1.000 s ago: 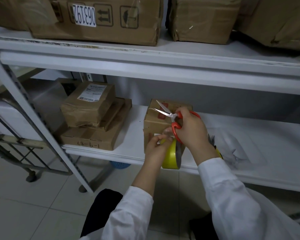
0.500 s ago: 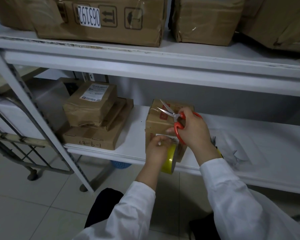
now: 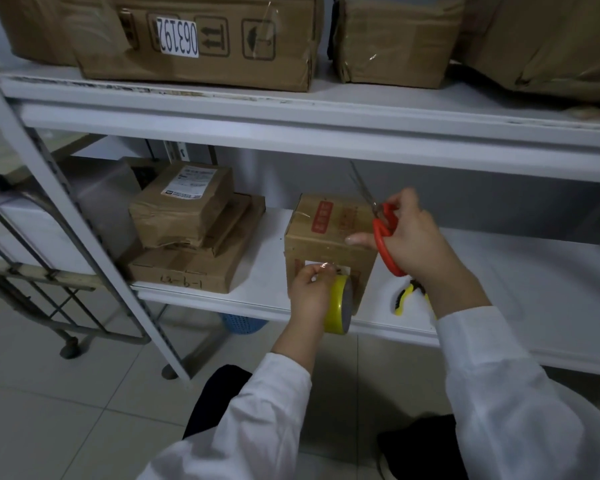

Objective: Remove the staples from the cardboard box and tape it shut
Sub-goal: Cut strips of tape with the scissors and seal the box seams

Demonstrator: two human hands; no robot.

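From my seat I see the box (image 3: 329, 237) standing on the lower shelf (image 3: 499, 271), close to its front edge, with a red print on its top and a white label (image 3: 343, 270) on the face turned toward me. The left hand (image 3: 310, 292) grips the tape (image 3: 342, 306) – a yellow roll held on edge against that front face, just under the label, hanging partly past the shelf lip. Its fingers are curled round the roll, and a shiny strip of tape shows at their tips by the label.

The right hand (image 3: 420, 240) holds the scissors (image 3: 383, 237) by their red loops, fingers hooked through them. The blades point up and away over the back of the box and look closed, though they are thin and blurred. One straight finger (image 3: 357, 240) of this hand presses on the top front edge of the box.

Yellow-handled pliers (image 3: 406, 296) lie on the shelf just right of the box, partly behind the right wrist. A stack of parcels (image 3: 187, 230) sits well to the left – larger cartons (image 3: 205, 39) fill the shelf above
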